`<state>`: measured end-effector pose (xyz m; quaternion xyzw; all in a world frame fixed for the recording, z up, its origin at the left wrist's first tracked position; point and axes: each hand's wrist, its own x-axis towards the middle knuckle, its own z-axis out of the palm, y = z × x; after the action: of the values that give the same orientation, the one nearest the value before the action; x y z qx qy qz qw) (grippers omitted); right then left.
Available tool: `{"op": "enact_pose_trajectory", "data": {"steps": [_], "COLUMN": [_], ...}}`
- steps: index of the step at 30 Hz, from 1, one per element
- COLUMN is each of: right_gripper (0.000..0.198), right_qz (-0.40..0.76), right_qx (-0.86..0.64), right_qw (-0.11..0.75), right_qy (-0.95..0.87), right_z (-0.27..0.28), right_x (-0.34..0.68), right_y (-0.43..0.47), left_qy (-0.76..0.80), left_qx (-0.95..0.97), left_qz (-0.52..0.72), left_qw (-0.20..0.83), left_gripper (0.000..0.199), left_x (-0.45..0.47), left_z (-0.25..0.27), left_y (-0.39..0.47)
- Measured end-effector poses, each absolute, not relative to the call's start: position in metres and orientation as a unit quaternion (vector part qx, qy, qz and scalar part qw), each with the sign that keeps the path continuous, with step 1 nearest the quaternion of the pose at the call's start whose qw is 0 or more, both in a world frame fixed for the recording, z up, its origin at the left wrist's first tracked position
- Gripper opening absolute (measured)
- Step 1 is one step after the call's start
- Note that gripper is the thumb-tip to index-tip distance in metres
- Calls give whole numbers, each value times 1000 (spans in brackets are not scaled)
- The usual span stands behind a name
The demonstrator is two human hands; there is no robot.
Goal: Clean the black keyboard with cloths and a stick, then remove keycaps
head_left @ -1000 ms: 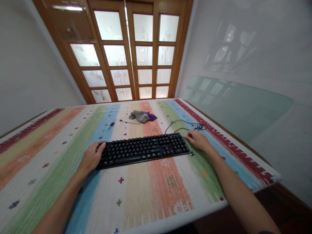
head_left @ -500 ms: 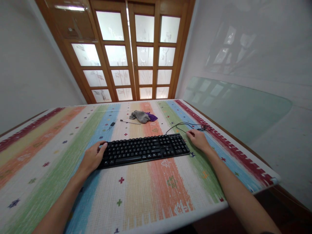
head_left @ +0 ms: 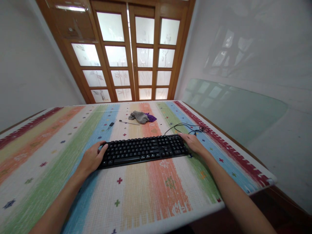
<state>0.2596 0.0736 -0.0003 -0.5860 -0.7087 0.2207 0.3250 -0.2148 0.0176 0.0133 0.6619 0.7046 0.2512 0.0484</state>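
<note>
A black keyboard [head_left: 146,149] lies on the striped tablecloth [head_left: 143,185], keys facing up. Gripping its left end is my left hand [head_left: 94,157], thumb on top and the other fingers partly hidden past the edge. My right hand [head_left: 191,143] is at the far right corner, its thumb and fingertips closed on the keyboard's edge. The black cable [head_left: 180,124] runs from the back edge and lies in loose loops beyond my right hand.
Past the keyboard lie a grey cloth [head_left: 140,117] with a purple cloth [head_left: 151,117], a thin dark stick [head_left: 129,122] and a small black object [head_left: 111,124]. A glass panel [head_left: 234,107] leans at the right wall. Wooden doors [head_left: 133,65] stand behind the table.
My right hand has moved left from beside the cable onto the keyboard's right end. My left hand stays on the left end, and the keyboard is nearly unmoved.
</note>
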Motion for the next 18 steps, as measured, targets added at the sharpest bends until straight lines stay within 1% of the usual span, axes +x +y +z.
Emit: {"op": "enact_pose_trajectory", "data": {"steps": [10, 14, 18], "right_gripper": [60, 61, 61], "right_qz": [185, 185, 208], "right_qx": [-608, -602, -593], "right_qw": [315, 326, 340], "right_qy": [-705, -705, -700], "right_z": [1, -1, -4], "right_x": [261, 263, 268], "right_y": [74, 75, 78], "left_qy": [715, 732, 751], "left_qx": [634, 610, 589], "left_qz": [288, 295, 278], "left_qw": [68, 73, 109], "left_gripper": [58, 49, 47], "left_x": [-211, -218, -223], "left_z": [17, 22, 23], "left_y": [21, 38, 67]}}
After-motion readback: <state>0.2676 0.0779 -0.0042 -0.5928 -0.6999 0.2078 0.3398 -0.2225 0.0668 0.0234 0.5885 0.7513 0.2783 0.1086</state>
